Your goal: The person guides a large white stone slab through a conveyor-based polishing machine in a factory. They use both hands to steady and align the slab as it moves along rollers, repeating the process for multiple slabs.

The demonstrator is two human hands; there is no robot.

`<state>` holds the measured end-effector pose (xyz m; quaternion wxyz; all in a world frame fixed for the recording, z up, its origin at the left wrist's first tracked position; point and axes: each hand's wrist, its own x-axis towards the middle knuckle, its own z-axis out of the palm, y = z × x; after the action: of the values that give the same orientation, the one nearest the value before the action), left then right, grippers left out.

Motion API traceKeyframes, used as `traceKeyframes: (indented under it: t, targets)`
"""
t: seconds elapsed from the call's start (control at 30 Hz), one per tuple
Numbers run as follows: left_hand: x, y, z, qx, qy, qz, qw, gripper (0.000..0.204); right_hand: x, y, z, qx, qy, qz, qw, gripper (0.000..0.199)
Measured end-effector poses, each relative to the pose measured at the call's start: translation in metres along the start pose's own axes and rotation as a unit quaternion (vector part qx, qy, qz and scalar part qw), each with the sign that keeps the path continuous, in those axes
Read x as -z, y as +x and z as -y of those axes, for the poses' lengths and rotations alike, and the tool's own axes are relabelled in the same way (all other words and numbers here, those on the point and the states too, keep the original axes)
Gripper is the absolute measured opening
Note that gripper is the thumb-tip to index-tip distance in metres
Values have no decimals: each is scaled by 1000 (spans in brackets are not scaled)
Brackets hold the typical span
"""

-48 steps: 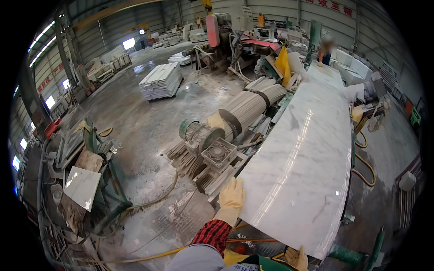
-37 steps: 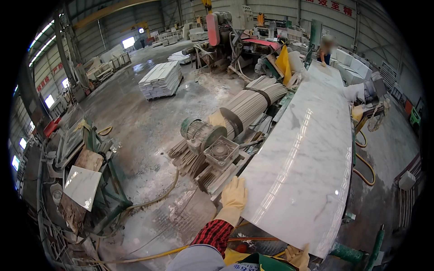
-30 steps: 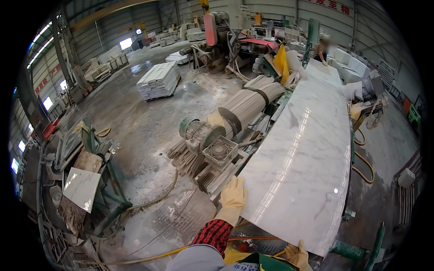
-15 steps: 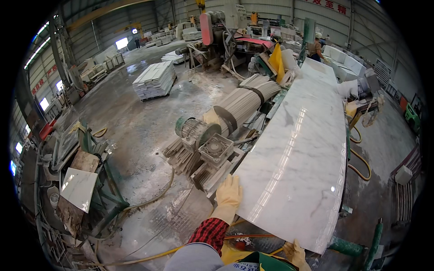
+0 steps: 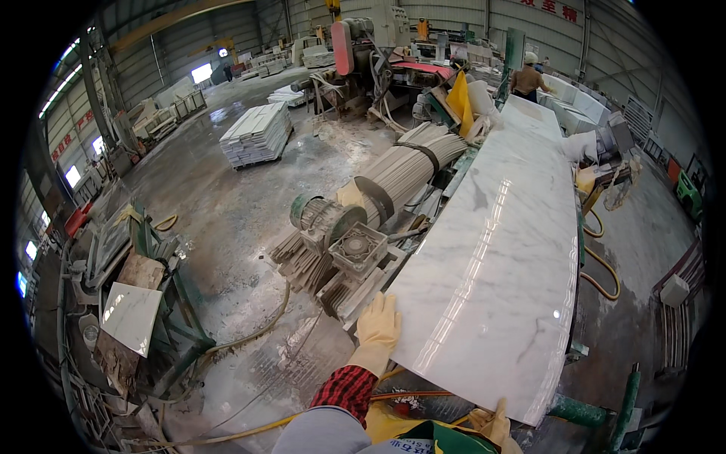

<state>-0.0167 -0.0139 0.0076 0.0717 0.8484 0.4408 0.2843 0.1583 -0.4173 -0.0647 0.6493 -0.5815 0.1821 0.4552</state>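
Note:
A long polished white marble slab (image 5: 499, 250) with grey veins lies flat and stretches away from me. My left hand (image 5: 378, 324), in a yellow glove, rests flat against the slab's near left edge. My right hand (image 5: 490, 425), also gloved, sits under or against the slab's near end at the bottom of the view, mostly hidden. A red plaid cuff shows at my left wrist.
Left of the slab stand a motor and gearbox (image 5: 340, 234) and a big ribbed roller (image 5: 408, 166). A stack of white slabs (image 5: 257, 135) sits on the wet floor. A person in a hard hat (image 5: 529, 76) works at the far end. Yellow hoses (image 5: 601, 265) lie right.
The view has shifted slightly, the far end sliding left. My left hand stays pressed on the slab's edge at the same place; the right hand shows a little more at the bottom.

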Motion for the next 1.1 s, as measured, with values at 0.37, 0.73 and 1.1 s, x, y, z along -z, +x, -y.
traceKeyframes:
  t: [0.37, 0.73, 1.1]
  targets:
    - [1, -3, 3, 4, -8, 35, 999, 47, 33, 39, -11, -82, 42, 60, 994, 77]
    - [5, -7, 1, 1, -15, 34, 999, 51, 106, 108, -54, -37, 146, 368, 918, 41]
    - [-15, 8, 32, -92, -34, 54, 994, 54, 42, 35, -38, -60, 127, 145, 980, 55]
